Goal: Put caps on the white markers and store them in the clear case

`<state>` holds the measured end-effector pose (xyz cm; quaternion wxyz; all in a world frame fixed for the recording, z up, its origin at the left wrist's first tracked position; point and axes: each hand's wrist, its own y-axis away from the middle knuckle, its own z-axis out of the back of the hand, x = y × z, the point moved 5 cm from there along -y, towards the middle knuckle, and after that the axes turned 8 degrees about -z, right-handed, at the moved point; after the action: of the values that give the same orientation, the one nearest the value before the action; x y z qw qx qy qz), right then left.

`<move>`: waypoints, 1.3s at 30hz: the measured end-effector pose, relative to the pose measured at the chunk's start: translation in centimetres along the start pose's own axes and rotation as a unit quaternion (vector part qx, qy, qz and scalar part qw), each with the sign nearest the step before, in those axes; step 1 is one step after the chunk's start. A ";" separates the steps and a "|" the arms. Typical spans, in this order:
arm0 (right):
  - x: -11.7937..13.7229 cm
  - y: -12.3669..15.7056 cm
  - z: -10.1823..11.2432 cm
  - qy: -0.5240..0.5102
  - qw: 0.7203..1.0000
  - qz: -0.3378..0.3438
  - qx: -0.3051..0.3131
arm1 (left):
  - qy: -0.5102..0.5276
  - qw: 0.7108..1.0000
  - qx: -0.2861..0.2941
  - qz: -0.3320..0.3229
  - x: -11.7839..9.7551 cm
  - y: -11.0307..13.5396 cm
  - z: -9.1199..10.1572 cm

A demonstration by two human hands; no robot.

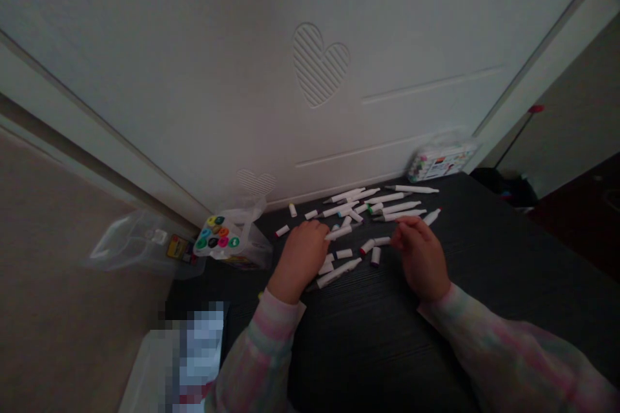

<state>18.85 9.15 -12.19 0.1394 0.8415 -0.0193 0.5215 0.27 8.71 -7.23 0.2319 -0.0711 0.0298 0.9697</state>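
Several white markers and loose caps lie scattered on a dark tabletop [358, 335]. My left hand [301, 258] is closed over the left part of the pile, and a white marker [340, 232] sticks out to the right from its fingers. On the other side of the pile, my right hand [420, 258] has its fingers pinched together; what they hold, if anything, is hidden. A white cap [382, 241] lies by its fingertips, and a red-tipped marker [433, 217] shows just behind it. Between the hands are a dark-ended cap [376, 257] and another white marker [339, 273].
At the left stands a clear case [256, 248] of upright markers with coloured ends. Its clear lid or box [130, 248] is beside it. A packed marker set [443, 161] leans at the back right. A white door panel [217, 77] rises behind the table.
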 end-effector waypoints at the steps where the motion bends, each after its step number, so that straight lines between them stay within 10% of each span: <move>1: -0.1 0.4 -0.3 0.034 0.999 0.012 0.023 | 0.010 1.000 -0.019 -0.003 -0.2 0.2 0.8; 5: -0.9 2.9 -2.3 0.123 0.974 0.016 0.191 | 0.096 0.987 -0.128 -0.030 -2.0 1.2 3.6; 9: -1.3 4.8 -3.6 0.134 0.944 -0.001 0.300 | 0.117 0.985 -0.100 -0.084 -4.6 1.6 3.8; 19: -0.2 4.1 -2.9 0.009 0.978 -0.087 0.190 | 0.262 0.958 -0.065 -0.092 -5.0 1.9 4.1; 31: -0.1 4.6 -3.5 -0.194 0.911 -0.311 0.191 | 0.279 0.945 -0.112 -0.129 -6.5 2.6 5.0; 39: 0.2 5.0 -3.0 -0.167 0.908 -0.309 0.227 | 0.214 0.953 -0.138 -0.166 -8.0 3.5 6.1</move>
<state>15.38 5.11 -9.67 0.0935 0.8893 0.3376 0.2941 4.94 2.56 0.05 0.3656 -0.3118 -0.0673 0.8744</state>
